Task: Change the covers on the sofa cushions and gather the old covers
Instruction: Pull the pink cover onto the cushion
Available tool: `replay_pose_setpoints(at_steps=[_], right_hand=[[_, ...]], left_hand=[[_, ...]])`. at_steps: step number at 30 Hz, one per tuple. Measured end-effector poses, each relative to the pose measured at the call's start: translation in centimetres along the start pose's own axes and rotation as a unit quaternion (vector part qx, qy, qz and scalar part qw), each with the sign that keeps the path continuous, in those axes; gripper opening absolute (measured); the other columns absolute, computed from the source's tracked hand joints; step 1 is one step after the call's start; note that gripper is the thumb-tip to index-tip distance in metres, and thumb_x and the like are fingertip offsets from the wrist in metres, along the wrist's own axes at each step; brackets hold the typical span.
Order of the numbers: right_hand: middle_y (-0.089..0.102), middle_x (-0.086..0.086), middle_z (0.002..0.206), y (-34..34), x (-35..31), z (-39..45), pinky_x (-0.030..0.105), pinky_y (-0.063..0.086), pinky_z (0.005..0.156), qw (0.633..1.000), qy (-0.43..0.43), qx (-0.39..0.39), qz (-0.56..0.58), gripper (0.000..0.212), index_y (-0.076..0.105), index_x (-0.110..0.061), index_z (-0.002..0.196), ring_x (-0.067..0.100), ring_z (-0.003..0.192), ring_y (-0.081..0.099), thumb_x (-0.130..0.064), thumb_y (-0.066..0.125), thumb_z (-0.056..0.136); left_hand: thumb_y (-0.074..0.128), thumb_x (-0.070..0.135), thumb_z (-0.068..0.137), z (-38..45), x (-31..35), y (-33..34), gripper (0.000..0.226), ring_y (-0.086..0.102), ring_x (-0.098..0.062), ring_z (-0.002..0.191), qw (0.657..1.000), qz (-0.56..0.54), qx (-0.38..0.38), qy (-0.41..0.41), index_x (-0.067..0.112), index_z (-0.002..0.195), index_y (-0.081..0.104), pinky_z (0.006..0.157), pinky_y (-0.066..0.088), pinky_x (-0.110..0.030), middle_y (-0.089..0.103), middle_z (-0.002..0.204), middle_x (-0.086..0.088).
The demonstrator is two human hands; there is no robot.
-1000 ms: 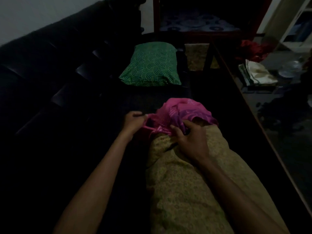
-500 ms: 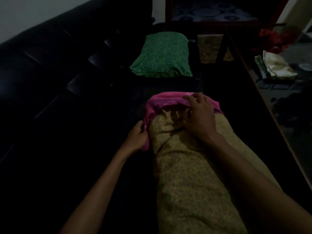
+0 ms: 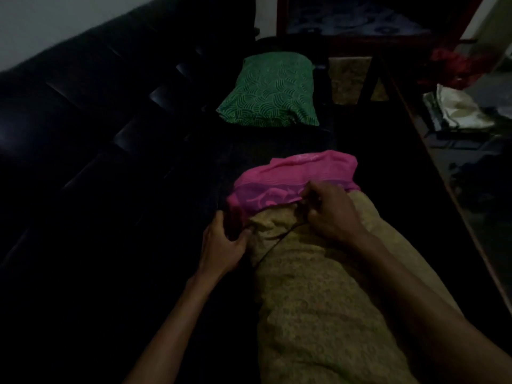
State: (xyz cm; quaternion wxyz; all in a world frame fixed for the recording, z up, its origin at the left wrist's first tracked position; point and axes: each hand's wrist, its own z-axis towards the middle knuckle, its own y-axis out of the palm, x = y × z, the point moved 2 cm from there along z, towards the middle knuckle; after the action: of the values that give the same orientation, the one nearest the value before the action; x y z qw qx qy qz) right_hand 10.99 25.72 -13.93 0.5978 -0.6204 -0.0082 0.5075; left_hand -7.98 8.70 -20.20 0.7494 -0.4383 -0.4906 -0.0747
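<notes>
So the pink cover [image 3: 293,181] is getting somewhere now. A second ago it was just a bunched wad at the far end of the long yellow-patterned cushion [image 3: 318,300]; now it's sitting over that end like a cap, its hem a little nearer than half a second back. I'd say the new cover is going on, with nearly the whole cushion still bare.

The left hand [image 3: 224,245] is curling its fingers round the hem at the left corner. The right hand [image 3: 332,214] is pinching the hem on top, fingers tucked tight.

The cushion is lying lengthwise on the dark sofa [image 3: 83,134], running from near to far. The green cushion [image 3: 268,90] is sitting farther along the seat, well apart. On the far right there's a pale folded cloth [image 3: 465,112] with red fabric [image 3: 454,65] beyond it; can't tell if those are old covers.
</notes>
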Motion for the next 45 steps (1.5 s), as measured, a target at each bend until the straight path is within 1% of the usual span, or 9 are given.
replay_pose_setpoints(at_steps=[3, 12, 18, 26, 31, 35, 39, 42, 45], right_hand=[[0.065, -0.011, 0.08, -1.3, -1.2, -1.2, 0.036, 0.049, 0.068, 0.997, -0.044, 0.016, 0.063, 0.017, 0.058, -0.028, 0.085, 0.014, 0.078, 0.064, -0.013, 0.06, 0.079], [0.066, -0.004, 0.08, -5.6, -0.8, -1.8, 0.038, 0.048, 0.066, 0.998, -0.043, -0.013, -0.034, 0.011, 0.057, -0.029, 0.087, 0.022, 0.076, 0.064, -0.026, 0.063, 0.078], [0.069, -0.003, 0.096, -4.3, 0.5, -0.2, 0.036, 0.052, 0.075, 0.99, -0.017, -0.073, -0.118, 0.033, 0.06, -0.03, 0.101, 0.023, 0.089, 0.066, -0.048, 0.055, 0.074], [0.062, -0.004, 0.088, -2.4, -1.6, -0.4, 0.04, 0.05, 0.066, 0.981, -0.173, 0.038, 0.083, 0.031, 0.066, -0.023, 0.087, 0.016, 0.076, 0.06, 0.0, 0.066, 0.066], [0.05, -0.01, 0.078, -1.9, -2.1, -2.0, 0.035, 0.043, 0.056, 0.976, -0.205, 0.02, 0.068, 0.016, 0.058, -0.019, 0.072, 0.015, 0.065, 0.054, -0.006, 0.061, 0.062], [0.044, -0.011, 0.075, -1.7, -2.7, -2.3, 0.031, 0.036, 0.054, 0.97, -0.237, 0.006, 0.048, 0.031, 0.042, -0.029, 0.069, 0.013, 0.061, 0.048, -0.007, 0.061, 0.06], [0.046, -0.007, 0.074, -1.4, -2.5, -2.8, 0.033, 0.036, 0.053, 0.968, -0.249, -0.006, 0.025, 0.022, 0.044, -0.024, 0.067, 0.018, 0.064, 0.05, -0.012, 0.058, 0.057], [0.045, -0.009, 0.072, -1.1, -2.2, -2.9, 0.035, 0.037, 0.054, 0.971, -0.239, -0.012, 0.023, 0.024, 0.043, -0.023, 0.067, 0.017, 0.064, 0.049, -0.011, 0.061, 0.057], [0.046, -0.009, 0.067, -0.6, -2.0, -2.7, 0.036, 0.041, 0.055, 0.975, -0.22, -0.03, 0.008, 0.026, 0.043, -0.023, 0.066, 0.014, 0.063, 0.049, -0.012, 0.065, 0.057]], left_hand=[[0.065, 0.041, 0.064, 1.7, 1.5, 0.5, 0.087, 0.055, -0.023, 0.127, 0.997, -0.072, 0.022, 0.005, 0.009, 0.142, 0.047, 0.107, 0.044, -0.04, 0.058, 0.137, -0.01], [0.064, -0.012, 0.067, 2.1, 9.8, 2.5, 0.028, 0.055, -0.024, 0.081, 0.964, -0.068, 0.166, 0.195, 0.004, 0.09, 0.06, 0.071, 0.046, -0.039, 0.056, 0.088, -0.007], [0.061, 0.02, 0.077, -0.3, 7.2, 4.1, 0.023, 0.061, -0.027, 0.095, 0.972, -0.023, 0.096, 0.212, 0.004, 0.092, 0.065, 0.084, 0.051, -0.038, 0.062, 0.102, -0.008], [0.065, 0.025, 0.09, -1.4, 6.4, 1.4, 0.022, 0.058, -0.022, 0.073, 0.949, -0.006, 0.042, 0.314, 0.008, 0.076, 0.062, 0.068, 0.047, -0.036, 0.06, 0.078, -0.001], [0.05, 0.057, 0.093, 3.0, 4.4, 0.8, 0.046, 0.068, -0.017, 0.084, 0.987, -0.155, -0.017, -0.037, 0.016, 0.095, 0.071, 0.077, 0.052, -0.037, 0.072, 0.086, 0.005], [0.062, 0.078, 0.074, 8.2, 3.9, 3.3, 0.084, 0.068, -0.026, 0.105, 0.918, -0.203, -0.164, -0.299, 0.009, 0.12, 0.071, 0.099, 0.053, -0.04, 0.072, 0.116, -0.011], [0.068, 0.014, 0.094, 9.7, 6.2, 3.9, 0.023, 0.064, -0.013, 0.081, 0.939, -0.265, -0.039, -0.216, 0.0, 0.112, 0.072, 0.067, 0.053, -0.019, 0.073, 0.101, -0.014], [0.064, 0.007, 0.096, 10.5, 7.8, 1.3, 0.008, 0.058, 0.005, 0.065, 0.943, -0.305, 0.084, -0.101, 0.01, 0.096, 0.071, 0.067, 0.047, -0.015, 0.066, 0.079, 0.004], [0.063, 0.008, 0.096, 8.8, 8.4, 0.0, 0.013, 0.06, 0.001, 0.075, 0.933, -0.356, 0.042, -0.027, 0.02, 0.091, 0.067, 0.076, 0.048, -0.018, 0.067, 0.084, 0.005]])
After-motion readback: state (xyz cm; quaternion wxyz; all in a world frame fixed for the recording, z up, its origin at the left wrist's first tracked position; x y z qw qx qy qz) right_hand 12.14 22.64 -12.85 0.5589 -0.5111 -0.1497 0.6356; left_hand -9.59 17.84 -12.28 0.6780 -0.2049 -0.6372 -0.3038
